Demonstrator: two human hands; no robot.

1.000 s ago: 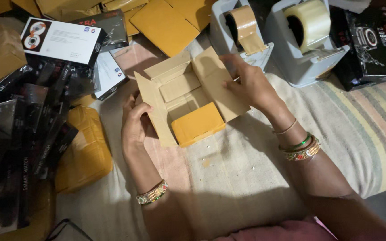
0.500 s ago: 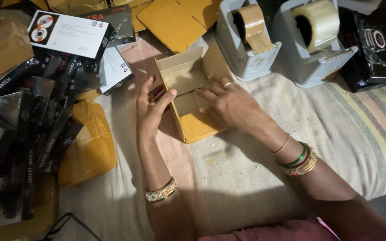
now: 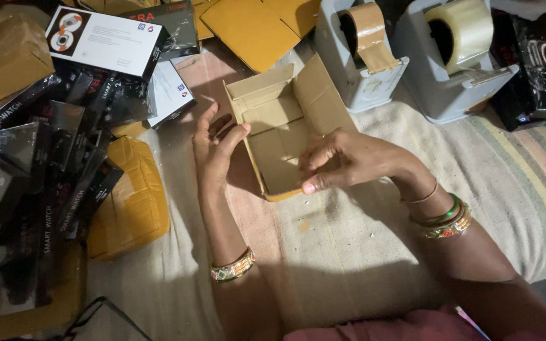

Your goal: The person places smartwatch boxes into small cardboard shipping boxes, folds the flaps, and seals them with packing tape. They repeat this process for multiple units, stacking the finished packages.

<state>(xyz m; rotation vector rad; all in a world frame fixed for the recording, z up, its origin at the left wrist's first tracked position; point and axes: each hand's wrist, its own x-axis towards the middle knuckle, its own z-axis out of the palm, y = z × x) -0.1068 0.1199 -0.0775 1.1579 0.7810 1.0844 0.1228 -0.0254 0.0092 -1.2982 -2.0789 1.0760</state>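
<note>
Both hands (image 3: 273,158) now fold the cardboard box (image 3: 282,129) upright.

I see a matt brown cardboard box (image 3: 279,136), its inside rough and dull, its near edge yellower. My right hand (image 3: 349,161) presses that paperboard; my left hand (image 3: 216,151) rests at its side. It lies on a woven cloth (image 3: 361,252), coarse, pale, with faded stripes towards the right edge. At the far edge, two smooth grey plastic dispensers (image 3: 450,76) carry tape: one roll brown and matt, one clear and shiny. At the left edge, glossy black cartons (image 3: 39,164) catch the light. Yellow padded envelopes (image 3: 131,202) look papery and creased.
</note>
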